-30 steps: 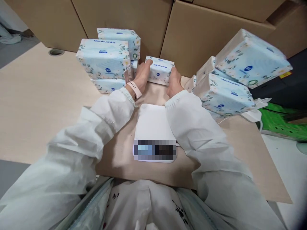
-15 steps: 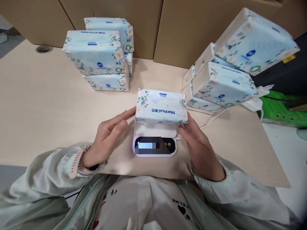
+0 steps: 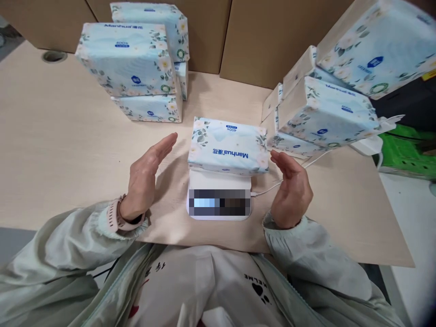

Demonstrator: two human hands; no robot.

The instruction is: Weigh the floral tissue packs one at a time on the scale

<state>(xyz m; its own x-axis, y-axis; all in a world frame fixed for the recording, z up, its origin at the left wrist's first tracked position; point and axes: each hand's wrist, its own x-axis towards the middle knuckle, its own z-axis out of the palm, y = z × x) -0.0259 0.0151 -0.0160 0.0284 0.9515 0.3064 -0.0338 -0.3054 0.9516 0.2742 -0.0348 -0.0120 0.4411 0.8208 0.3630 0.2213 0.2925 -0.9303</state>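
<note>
A pale blue floral tissue pack [image 3: 228, 145] rests on a small white scale [image 3: 220, 181], its printed lettering upside down to me. The scale's front display is blurred out. My left hand [image 3: 145, 175] is held left of the pack, fingers stretched out and a visible gap between them and it. On the other side, my right hand [image 3: 291, 186] has its fingers extended close to the pack's right end, apart from it. Neither hand holds anything. A pink watch strap [image 3: 116, 213] circles my left wrist.
Stacked tissue packs [image 3: 127, 63] stand at the back left, with another stack [image 3: 323, 113] at the right. Brown cardboard [image 3: 259, 41] lines the table's back. A white cable [image 3: 272, 187] runs from the scale toward the right. A green crate [image 3: 405, 152] sits beyond the right edge.
Both hands have let go of the tissue pack and drawn apart, the left to the left, the right to the right. The pack stays on the scale. My view has shifted slightly.
</note>
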